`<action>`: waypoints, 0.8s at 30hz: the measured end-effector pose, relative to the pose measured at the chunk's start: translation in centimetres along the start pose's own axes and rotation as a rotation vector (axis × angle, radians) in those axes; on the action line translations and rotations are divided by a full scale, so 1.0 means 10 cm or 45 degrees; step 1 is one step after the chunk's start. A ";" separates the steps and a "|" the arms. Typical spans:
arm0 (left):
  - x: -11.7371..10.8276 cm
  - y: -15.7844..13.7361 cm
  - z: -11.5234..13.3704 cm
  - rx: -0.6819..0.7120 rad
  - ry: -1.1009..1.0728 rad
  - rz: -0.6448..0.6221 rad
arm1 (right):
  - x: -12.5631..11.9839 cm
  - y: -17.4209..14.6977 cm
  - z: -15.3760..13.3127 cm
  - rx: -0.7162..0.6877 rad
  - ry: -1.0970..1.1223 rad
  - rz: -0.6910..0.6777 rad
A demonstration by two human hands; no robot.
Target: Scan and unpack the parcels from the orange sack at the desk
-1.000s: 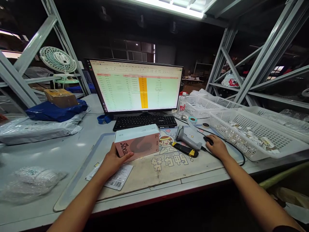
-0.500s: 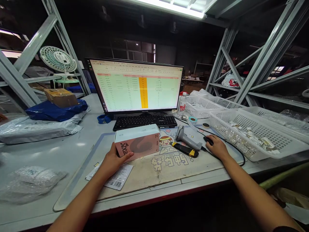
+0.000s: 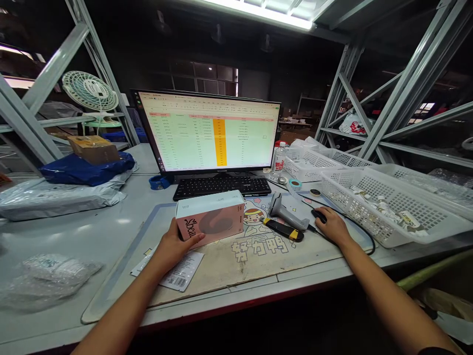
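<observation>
My left hand [image 3: 177, 247] grips the left end of a pink and white box [image 3: 218, 222], its thumb across the printed front. Beneath that wrist, a white printed packet [image 3: 185, 270] with a barcode lies on the desk mat [image 3: 218, 273]. My right hand [image 3: 332, 226] is wrapped over a black computer mouse [image 3: 318, 215] on the right side of the mat. Between the two hands lie a grey barcode scanner [image 3: 290, 215] and a black and yellow utility knife [image 3: 284, 230]. Behind the box are a black keyboard [image 3: 203, 187] and a lit monitor [image 3: 185, 143] showing a spreadsheet.
White perforated baskets [image 3: 373, 217] line the right side, one holding small cartons. A plastic bottle [image 3: 280, 157] and tape rolls [image 3: 294, 184] stand near the monitor. Wrapped parcels [image 3: 62, 197] and bubble wrap [image 3: 51, 278] lie on the left, below a small fan [image 3: 89, 91].
</observation>
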State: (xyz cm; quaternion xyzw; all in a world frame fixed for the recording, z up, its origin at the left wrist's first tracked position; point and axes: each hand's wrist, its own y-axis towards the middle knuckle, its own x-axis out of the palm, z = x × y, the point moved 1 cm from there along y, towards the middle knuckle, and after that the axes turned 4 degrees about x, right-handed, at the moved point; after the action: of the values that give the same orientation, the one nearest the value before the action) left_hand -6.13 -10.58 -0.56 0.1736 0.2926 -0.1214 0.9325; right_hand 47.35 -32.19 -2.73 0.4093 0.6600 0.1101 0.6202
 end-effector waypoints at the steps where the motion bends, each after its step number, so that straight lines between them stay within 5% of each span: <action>1: 0.00 0.00 0.00 -0.001 0.000 -0.002 | 0.00 0.00 0.00 0.002 -0.002 -0.001; 24: 0.00 -0.04 0.05 0.050 -0.064 0.021 | 0.00 0.00 0.00 -0.068 0.112 0.047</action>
State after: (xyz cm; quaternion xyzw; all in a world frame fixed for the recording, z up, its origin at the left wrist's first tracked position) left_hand -6.02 -11.18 -0.31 0.1911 0.2651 -0.1238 0.9370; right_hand 47.34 -32.24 -2.73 0.3994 0.6757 0.1570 0.5994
